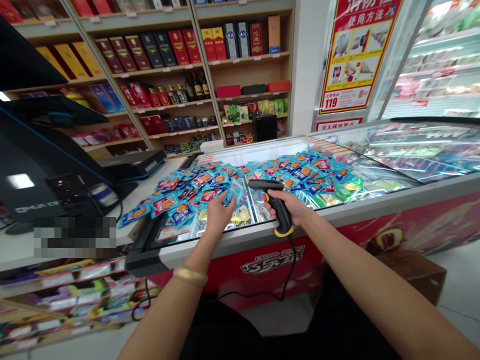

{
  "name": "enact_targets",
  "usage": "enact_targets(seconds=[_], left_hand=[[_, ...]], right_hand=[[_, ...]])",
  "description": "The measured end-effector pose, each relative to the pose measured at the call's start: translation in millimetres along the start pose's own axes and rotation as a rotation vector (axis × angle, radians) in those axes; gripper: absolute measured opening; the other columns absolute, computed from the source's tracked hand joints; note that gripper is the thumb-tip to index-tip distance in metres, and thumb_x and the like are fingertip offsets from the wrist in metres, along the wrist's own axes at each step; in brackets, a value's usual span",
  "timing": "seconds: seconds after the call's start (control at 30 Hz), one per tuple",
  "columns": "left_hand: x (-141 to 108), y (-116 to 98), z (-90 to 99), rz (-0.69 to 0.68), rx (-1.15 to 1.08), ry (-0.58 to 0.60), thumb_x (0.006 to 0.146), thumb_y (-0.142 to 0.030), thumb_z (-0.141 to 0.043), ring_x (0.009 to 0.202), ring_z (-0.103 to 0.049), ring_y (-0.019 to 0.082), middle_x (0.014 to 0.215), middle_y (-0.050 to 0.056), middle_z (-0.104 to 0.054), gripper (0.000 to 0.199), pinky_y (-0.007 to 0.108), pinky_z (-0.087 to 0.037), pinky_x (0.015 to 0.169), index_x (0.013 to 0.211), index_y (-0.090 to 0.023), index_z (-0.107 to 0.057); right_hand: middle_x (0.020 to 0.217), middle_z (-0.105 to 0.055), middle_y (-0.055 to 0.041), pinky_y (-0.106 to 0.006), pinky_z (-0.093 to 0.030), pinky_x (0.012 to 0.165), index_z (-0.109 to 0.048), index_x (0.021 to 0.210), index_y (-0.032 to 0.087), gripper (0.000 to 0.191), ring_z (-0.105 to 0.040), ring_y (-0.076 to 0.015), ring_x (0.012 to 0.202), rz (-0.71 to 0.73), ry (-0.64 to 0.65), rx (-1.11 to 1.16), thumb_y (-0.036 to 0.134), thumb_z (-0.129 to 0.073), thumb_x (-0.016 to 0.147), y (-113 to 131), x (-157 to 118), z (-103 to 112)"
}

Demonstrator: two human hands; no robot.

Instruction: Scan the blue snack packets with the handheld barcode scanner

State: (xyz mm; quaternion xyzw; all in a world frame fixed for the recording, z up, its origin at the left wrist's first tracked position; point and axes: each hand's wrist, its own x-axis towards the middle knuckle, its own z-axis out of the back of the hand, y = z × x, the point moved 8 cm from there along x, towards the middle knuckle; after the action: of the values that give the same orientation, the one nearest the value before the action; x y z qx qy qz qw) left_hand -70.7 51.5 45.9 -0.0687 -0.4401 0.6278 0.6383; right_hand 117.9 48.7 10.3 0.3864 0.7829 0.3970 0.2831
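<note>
My left hand (220, 211) is closed on a small blue snack packet (234, 192), held over the glass lid of the chest freezer. In my right hand (288, 206) is a black and yellow barcode scanner (282, 212), gripped by its handle. Its head points left toward the packet, a short gap apart. A heap of blue and red snack packets (182, 212) lies on the glass left of my hands, and another heap (303, 169) lies to the right. The scanner's black cable (288, 280) hangs down in front of the freezer.
The chest freezer (240, 265) has a red front and a pale rim. At left, a counter (144, 182) carries a dark checkout terminal (56, 170). Shelves of boxed goods (161, 50) stand behind. A cardboard box (416, 272) sits on the floor at right.
</note>
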Motion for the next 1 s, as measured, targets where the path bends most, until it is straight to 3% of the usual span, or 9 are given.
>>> enact_targets(seconds=[0.43, 0.57, 0.67, 0.8, 1.0], left_hand=[[-0.7, 0.7, -3.7, -0.031, 0.040, 0.023, 0.078, -0.035, -0.057, 0.065, -0.060, 0.014, 0.089, 0.005, -0.074, 0.041, 0.024, -0.048, 0.068, 0.110, -0.012, -0.070], [-2.2, -4.2, -3.0, -0.093, 0.024, 0.015, 0.082, -0.034, -0.052, 0.068, -0.063, 0.015, 0.087, 0.004, -0.075, 0.042, 0.025, -0.050, 0.071, 0.115, -0.014, -0.068], [-1.1, -14.3, -8.6, -0.186, 0.041, 0.008, 0.086, -0.033, -0.048, 0.080, -0.067, 0.018, 0.099, 0.006, -0.074, 0.041, 0.027, -0.052, 0.077, 0.121, -0.018, -0.064], [7.5, -44.5, -34.1, -0.363, 0.072, 0.051, 0.089, -0.028, -0.048, 0.094, -0.068, 0.019, 0.112, 0.007, -0.071, 0.040, 0.028, -0.052, 0.083, 0.126, -0.022, -0.060], [32.9, -113.1, -97.1, -0.475, 0.041, 0.160, 0.095, -0.021, -0.037, 0.113, -0.061, 0.019, 0.123, 0.006, -0.065, 0.042, 0.033, -0.046, 0.099, 0.132, -0.024, -0.054]], right_hand=[[0.058, -0.057, 0.0005, -0.018, -0.041, 0.041, -0.059, 0.071, 0.014, 0.021, -0.048, -0.0070, 0.042, -0.009, -0.005, 0.018, 0.033, -0.063, 0.079, -0.8, 0.0, -0.1], [0.058, -0.056, 0.0007, -0.018, -0.041, 0.042, -0.060, 0.075, 0.014, 0.019, -0.047, -0.0071, 0.043, 0.015, -0.009, 0.083, 0.033, -0.063, 0.079, 0.8, 1.1, 2.7], [0.058, -0.054, 0.0017, -0.018, -0.041, 0.042, -0.059, 0.076, 0.015, 0.019, -0.047, -0.0070, 0.043, 0.062, -0.016, 0.153, 0.034, -0.062, 0.080, 7.2, -0.1, 9.4], [0.060, -0.054, 0.0016, -0.018, -0.041, 0.043, -0.057, 0.077, 0.016, 0.020, -0.046, -0.0067, 0.045, 0.157, -0.072, 0.186, 0.035, -0.062, 0.080, 27.1, -8.8, 33.8], [0.060, -0.054, 0.0014, -0.018, -0.042, 0.042, -0.056, 0.080, 0.017, 0.018, -0.045, -0.0075, 0.046, 0.339, -0.210, 0.245, 0.034, -0.062, 0.079, 76.0, -32.2, 89.4]])
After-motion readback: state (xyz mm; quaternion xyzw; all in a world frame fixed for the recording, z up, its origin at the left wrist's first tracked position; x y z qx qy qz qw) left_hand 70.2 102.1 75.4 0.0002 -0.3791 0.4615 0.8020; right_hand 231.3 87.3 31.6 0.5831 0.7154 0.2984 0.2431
